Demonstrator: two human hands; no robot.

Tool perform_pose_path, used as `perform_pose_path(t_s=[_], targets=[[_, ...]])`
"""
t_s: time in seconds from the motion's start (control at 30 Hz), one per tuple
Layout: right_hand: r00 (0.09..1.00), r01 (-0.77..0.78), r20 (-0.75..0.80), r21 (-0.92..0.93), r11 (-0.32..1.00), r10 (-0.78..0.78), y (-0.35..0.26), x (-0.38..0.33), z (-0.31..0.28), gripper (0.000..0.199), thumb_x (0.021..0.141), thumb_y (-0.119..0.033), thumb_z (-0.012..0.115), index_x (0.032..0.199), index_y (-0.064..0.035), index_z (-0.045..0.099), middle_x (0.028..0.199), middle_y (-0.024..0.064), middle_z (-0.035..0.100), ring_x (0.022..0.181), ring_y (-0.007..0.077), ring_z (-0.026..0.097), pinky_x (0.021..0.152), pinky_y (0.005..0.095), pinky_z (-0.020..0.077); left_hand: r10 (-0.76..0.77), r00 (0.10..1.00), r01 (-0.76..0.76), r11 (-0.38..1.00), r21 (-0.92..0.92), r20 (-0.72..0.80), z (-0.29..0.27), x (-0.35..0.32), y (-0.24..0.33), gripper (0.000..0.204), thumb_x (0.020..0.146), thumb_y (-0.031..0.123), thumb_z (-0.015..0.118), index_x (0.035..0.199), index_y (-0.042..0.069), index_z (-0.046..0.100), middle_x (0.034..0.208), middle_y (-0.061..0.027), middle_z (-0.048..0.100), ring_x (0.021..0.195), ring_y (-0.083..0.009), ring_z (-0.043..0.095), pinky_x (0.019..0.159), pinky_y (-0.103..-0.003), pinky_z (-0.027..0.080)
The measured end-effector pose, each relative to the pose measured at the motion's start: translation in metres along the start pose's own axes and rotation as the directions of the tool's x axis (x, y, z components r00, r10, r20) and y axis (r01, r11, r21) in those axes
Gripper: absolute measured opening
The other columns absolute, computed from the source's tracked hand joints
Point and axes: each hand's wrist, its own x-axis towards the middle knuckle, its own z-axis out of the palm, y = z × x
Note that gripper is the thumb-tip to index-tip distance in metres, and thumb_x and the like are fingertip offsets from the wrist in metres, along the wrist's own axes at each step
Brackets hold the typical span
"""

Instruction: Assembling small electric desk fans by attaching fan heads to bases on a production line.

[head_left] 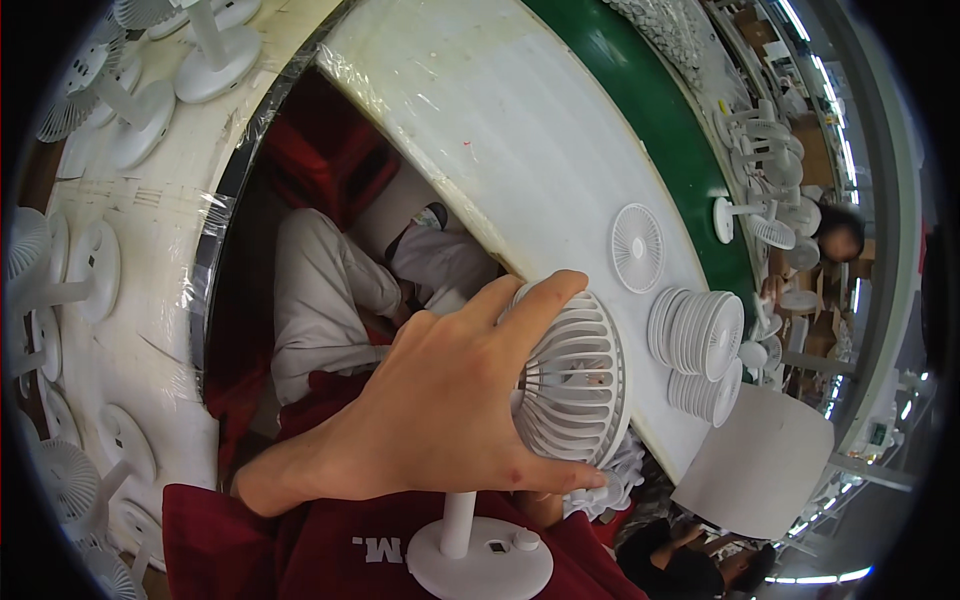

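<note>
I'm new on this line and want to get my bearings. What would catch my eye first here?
First, the left hand in the middle foreground, fingers wrapped over the white fan head, whose stem runs down to a round base near the lower edge. Next, the stacks of white fan grilles standing on the white table at right. Finished fans on stands crowd the upper left.

I see a white worktable [500, 130] curving across the upper middle of the frame; on it, right of centre, lie one flat round white grille [637, 247] and two leaning stacks of grilles [697, 333].

At the left edge, a plastic-wrapped bench [130, 340] carries white stand fans [215, 50].
</note>
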Motion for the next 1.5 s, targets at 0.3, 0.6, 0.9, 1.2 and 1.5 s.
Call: perform_pose_path(t_s=[0.3,0.6,0.9,1.2,1.5], targets=[[0.993,-0.028,-0.113,0.047,0.998,0.033,0.005,-0.001,-0.007,0.115,0.066,-0.031,0.09,0.155,-0.0163,0.02,0.149,0.0153,0.04,0.131,0.0334,0.049,0.108,0.0478,0.0453,-0.009,1.0,0.01,1.0,-0.028,0.01,0.001,0.003,0.001,0.101,0.051,0.033,0.094,0.134,-0.004,0.052,0.119,-0.0172,0.067,0.096,-0.0254,0.068,0.083,-0.032,0.053],[0.951,0.133,0.282,0.009,0.991,-0.13,-0.004,0.017,-0.023,0.141,0.038,-0.039,0.097,0.155,-0.0156,0.021,0.153,0.0185,0.036,0.133,0.0363,0.047,0.109,0.0509,0.0432,0.003,1.0,-0.002,0.999,-0.046,0.031,0.009,0.005,-0.014,0.104,0.055,0.047,0.089,0.137,-0.003,0.048,0.107,-0.0164,0.065,0.084,-0.0289,0.066,0.076,-0.036,0.053],[0.831,0.325,0.497,-0.066,0.943,-0.251,-0.002,0.022,-0.037,0.15,0.03,-0.046,0.098,0.156,-0.0153,0.022,0.157,0.0221,0.027,0.138,0.0396,0.04,0.111,0.0538,0.0378,-0.034,0.999,0.035,0.987,-0.158,0.013,0.014,0.001,-0.024,0.103,0.047,0.025,0.094,0.137,-0.002,0.051,0.111,-0.015,0.068,0.088,-0.0216,0.067,0.082,-0.031,0.053],[0.857,0.279,0.475,-0.105,0.954,-0.198,0.002,0.017,-0.035,0.146,0.034,-0.051,0.096,0.156,-0.0146,0.024,0.16,0.0224,0.015,0.143,0.0424,0.027,0.115,0.0544,0.0273,-0.107,0.992,0.124,0.94,-0.317,0.068,0.01,0.0,-0.028,0.107,0.045,0.018,0.095,0.14,0.001,0.048,0.114,-0.0145,0.067,0.087,-0.0225,0.067,0.076,-0.032,0.055],[0.873,0.222,0.46,-0.081,0.972,-0.161,-0.003,0.017,-0.033,0.146,0.034,-0.05,0.096,0.156,-0.0148,0.023,0.159,0.0213,0.021,0.142,0.042,0.03,0.114,0.0554,0.0287,-0.139,0.988,0.153,0.941,-0.301,0.067,0.01,-0.001,-0.023,0.108,0.045,0.018,0.095,0.141,0.003,0.048,0.118,-0.0148,0.066,0.09,-0.0231,0.067,0.076,-0.033,0.056]])
